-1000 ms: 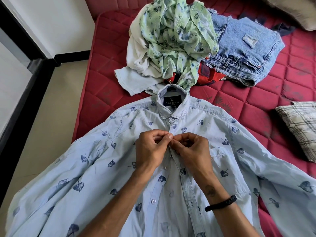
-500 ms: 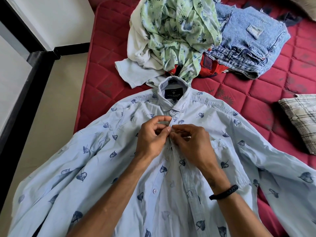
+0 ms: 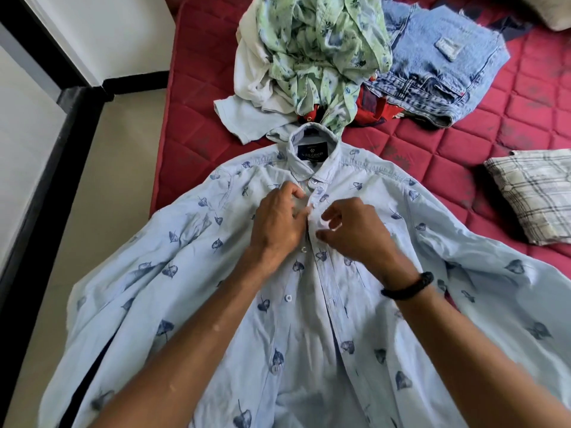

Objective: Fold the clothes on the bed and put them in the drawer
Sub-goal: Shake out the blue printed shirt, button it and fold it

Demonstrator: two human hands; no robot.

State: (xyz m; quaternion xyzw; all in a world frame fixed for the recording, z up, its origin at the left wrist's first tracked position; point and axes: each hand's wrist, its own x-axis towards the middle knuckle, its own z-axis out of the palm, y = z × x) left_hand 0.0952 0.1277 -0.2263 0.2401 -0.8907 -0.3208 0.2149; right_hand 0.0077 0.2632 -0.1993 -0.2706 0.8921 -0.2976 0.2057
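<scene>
progress looks early: light blue shirt lies flat on the bed, left hand and right hand pinching its placket just below the collar, unfolded pile beyond the collar, no drawer in view.

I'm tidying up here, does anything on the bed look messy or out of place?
Yes. Behind the light blue shirt lies an unfolded heap: a crumpled green floral garment over a white top, with red fabric poking out underneath. The jeans beside it look roughly folded.
</scene>
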